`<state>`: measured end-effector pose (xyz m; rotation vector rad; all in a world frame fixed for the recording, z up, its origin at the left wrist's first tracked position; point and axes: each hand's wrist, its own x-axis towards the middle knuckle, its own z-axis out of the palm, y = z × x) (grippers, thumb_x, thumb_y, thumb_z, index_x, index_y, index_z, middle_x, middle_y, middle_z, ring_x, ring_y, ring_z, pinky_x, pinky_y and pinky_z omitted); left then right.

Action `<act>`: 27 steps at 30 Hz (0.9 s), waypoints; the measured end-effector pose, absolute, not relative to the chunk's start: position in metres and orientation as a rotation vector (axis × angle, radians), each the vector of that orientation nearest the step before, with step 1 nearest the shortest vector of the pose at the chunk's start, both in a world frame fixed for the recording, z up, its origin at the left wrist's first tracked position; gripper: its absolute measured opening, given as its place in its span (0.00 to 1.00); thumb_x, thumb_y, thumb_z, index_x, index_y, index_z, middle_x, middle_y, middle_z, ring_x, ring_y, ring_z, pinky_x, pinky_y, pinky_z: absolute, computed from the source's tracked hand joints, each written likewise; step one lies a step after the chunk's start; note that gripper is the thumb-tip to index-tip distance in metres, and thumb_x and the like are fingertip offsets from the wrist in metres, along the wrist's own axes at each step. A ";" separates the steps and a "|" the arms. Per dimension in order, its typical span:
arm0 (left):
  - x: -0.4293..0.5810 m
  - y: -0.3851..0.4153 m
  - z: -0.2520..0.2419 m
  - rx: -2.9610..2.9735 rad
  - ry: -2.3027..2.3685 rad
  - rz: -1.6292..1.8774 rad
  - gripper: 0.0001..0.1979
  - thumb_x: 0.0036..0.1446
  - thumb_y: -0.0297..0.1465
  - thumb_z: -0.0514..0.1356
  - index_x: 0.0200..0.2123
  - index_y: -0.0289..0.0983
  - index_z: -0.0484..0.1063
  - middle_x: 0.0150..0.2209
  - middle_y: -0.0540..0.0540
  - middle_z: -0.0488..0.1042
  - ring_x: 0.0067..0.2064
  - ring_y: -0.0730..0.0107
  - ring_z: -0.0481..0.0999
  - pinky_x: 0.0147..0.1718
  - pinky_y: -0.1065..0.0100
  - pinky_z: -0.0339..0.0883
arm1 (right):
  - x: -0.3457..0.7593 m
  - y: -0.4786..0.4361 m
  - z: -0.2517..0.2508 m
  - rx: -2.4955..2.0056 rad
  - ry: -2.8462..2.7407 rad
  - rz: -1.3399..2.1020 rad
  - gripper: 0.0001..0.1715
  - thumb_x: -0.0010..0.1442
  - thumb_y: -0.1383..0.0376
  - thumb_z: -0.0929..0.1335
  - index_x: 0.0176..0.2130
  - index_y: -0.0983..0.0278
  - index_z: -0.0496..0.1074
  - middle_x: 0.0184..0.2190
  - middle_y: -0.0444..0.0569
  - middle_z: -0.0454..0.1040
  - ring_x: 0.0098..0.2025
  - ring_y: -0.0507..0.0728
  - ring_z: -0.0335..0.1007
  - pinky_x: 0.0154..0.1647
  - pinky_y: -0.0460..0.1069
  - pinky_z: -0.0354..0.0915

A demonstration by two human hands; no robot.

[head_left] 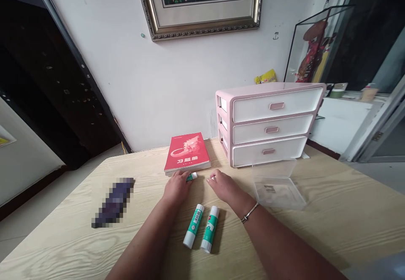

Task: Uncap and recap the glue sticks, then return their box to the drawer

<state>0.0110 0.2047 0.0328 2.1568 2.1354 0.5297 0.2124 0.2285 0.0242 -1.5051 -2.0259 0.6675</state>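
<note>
My left hand (177, 186) is closed around a green and white glue stick (191, 177), whose tip pokes out to the right, just in front of a red book (187, 152). My right hand (223, 184) rests a little to the right with its fingers curled round something small and white that I cannot make out. It wears a silver bracelet at the wrist. Two more green and white glue sticks (193, 225) (210, 228) lie side by side on the wooden table (332, 225), between my forearms.
A pink three-drawer organiser (268, 121) stands at the back right, all drawers shut. A clear plastic box (278, 185) lies in front of it. A blurred dark object (114, 202) sits at the left. A framed picture hangs on the white wall.
</note>
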 end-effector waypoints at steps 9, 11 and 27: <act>0.013 0.208 0.025 2.285 2.095 0.664 0.20 0.60 0.26 0.56 0.55 0.43 0.73 0.55 0.45 0.73 0.59 0.59 0.67 0.60 0.61 0.58 | 0.218 0.224 0.027 -1.503 -2.154 0.552 0.13 0.56 0.67 0.70 0.43 0.65 0.72 0.42 0.54 0.75 0.43 0.58 0.70 0.40 0.48 0.58; 0.011 0.202 0.028 2.272 2.110 0.685 0.20 0.61 0.25 0.55 0.55 0.43 0.73 0.56 0.44 0.71 0.60 0.59 0.65 0.61 0.62 0.57 | 0.219 0.225 0.026 -1.503 -2.179 0.553 0.13 0.55 0.69 0.70 0.43 0.65 0.72 0.42 0.53 0.75 0.43 0.58 0.70 0.41 0.48 0.58; 0.024 0.121 0.062 2.078 1.791 0.136 0.16 0.53 0.48 0.59 0.29 0.40 0.70 0.29 0.50 0.76 0.28 0.68 0.69 0.24 0.69 0.50 | 0.226 0.217 0.039 -1.503 -2.305 0.546 0.14 0.53 0.63 0.72 0.41 0.63 0.73 0.40 0.50 0.76 0.40 0.57 0.71 0.35 0.47 0.56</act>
